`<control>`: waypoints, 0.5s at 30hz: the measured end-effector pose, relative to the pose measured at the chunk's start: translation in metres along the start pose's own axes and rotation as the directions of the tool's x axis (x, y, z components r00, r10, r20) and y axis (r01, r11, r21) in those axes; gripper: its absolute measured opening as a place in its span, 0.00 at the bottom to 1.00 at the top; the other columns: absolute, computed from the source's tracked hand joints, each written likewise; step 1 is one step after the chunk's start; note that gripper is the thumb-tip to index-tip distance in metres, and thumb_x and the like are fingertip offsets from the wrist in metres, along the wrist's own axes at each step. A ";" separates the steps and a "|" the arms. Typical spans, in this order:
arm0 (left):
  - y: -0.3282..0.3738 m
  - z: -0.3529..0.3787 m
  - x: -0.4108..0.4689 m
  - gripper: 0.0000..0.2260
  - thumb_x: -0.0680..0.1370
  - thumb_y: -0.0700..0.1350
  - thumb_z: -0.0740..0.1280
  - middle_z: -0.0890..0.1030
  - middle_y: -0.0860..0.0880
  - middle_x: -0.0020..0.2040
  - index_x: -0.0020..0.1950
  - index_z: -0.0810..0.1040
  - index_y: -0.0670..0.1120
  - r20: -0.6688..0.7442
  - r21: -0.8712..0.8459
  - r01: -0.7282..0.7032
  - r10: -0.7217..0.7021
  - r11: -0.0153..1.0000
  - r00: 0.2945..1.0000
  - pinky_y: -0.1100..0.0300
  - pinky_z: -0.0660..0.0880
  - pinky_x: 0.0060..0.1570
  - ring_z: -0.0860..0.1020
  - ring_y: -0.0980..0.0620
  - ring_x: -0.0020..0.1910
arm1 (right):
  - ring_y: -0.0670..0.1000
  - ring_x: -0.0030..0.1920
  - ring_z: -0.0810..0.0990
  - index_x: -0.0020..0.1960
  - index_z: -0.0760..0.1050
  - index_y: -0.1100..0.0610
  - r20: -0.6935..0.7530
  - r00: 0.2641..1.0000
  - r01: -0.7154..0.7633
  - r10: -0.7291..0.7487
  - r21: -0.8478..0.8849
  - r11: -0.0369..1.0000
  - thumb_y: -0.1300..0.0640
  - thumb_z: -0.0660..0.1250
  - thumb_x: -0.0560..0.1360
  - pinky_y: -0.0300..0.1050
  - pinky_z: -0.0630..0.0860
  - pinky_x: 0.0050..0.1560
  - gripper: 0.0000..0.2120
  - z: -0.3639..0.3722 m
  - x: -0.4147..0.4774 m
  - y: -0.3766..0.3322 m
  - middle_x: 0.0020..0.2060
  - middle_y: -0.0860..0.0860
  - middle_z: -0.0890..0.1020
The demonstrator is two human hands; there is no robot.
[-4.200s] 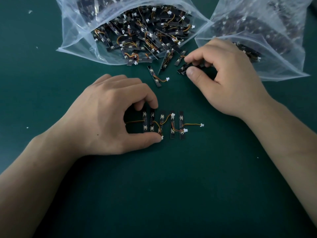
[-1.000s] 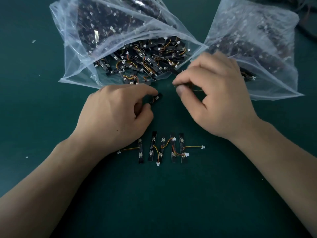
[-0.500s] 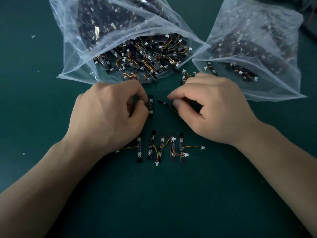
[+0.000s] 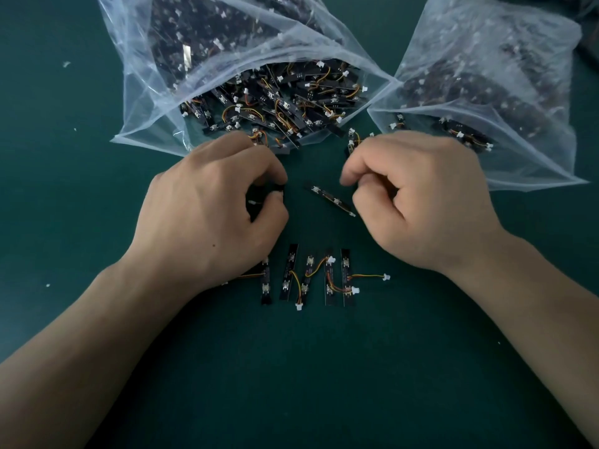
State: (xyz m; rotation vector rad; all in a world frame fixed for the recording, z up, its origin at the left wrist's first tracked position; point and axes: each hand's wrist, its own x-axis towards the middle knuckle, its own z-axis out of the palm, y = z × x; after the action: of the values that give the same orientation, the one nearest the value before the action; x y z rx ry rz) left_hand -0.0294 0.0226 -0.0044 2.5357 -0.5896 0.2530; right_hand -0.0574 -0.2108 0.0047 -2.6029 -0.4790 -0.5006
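Left hand [image 4: 214, 205] is pinching a black wired circuit strip [image 4: 279, 188]. Right hand [image 4: 421, 202], fingers curled, grip impossible to tell, is flanking a second loose strip [image 4: 329, 198] at its 9 o'clock. Low wrists are risking scattering the laid-out row [image 4: 329, 280] at 6 o'clock.

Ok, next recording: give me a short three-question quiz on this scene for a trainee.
1. How many small black circuit strips with orange wires lie in the row on the dark green mat?
2. True or false: the two clear plastic bags lie nearer the person than that row.
3. The lone slanted black strip lies: A, between the left hand and the right hand; B, inside a bag; C, below the row.
Key: 1 five; 2 false; 3 A.
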 end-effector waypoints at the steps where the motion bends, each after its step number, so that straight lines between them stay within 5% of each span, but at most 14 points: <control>1: 0.000 0.001 0.000 0.07 0.76 0.53 0.64 0.78 0.58 0.49 0.51 0.80 0.57 -0.007 -0.001 0.003 -0.003 1.000 1.000 0.51 0.77 0.38 0.74 0.55 0.45 | 0.52 0.35 0.74 0.41 0.82 0.54 0.007 1.000 -0.002 0.002 -0.016 1.000 0.63 0.62 0.72 0.51 0.73 0.32 0.10 -0.001 0.000 0.001 0.32 0.47 0.77; 5: -0.001 0.001 0.001 0.08 0.76 0.54 0.66 0.78 0.59 0.50 0.52 0.80 0.58 -0.002 -0.024 -0.002 0.002 1.000 1.000 0.49 0.79 0.39 0.77 0.55 0.46 | 0.53 0.35 0.71 0.38 0.83 0.54 0.061 0.997 0.044 -0.040 -0.067 0.997 0.63 0.63 0.70 0.50 0.70 0.37 0.11 0.002 0.001 0.004 0.32 0.48 0.76; 15: 0.000 0.001 0.001 0.07 0.76 0.52 0.66 0.79 0.58 0.48 0.51 0.81 0.58 0.002 -0.046 0.017 -0.017 0.999 1.000 0.50 0.79 0.41 0.78 0.55 0.43 | 0.54 0.42 0.76 0.50 0.86 0.54 0.097 0.980 0.171 -0.174 0.040 0.985 0.60 0.69 0.79 0.54 0.72 0.47 0.07 0.008 -0.001 0.009 0.40 0.49 0.80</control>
State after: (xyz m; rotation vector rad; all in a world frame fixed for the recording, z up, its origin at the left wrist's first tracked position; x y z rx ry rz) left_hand -0.0280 0.0219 -0.0047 2.4960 -0.5673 0.2291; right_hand -0.0522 -0.2147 -0.0051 -2.5777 -0.7445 -0.4156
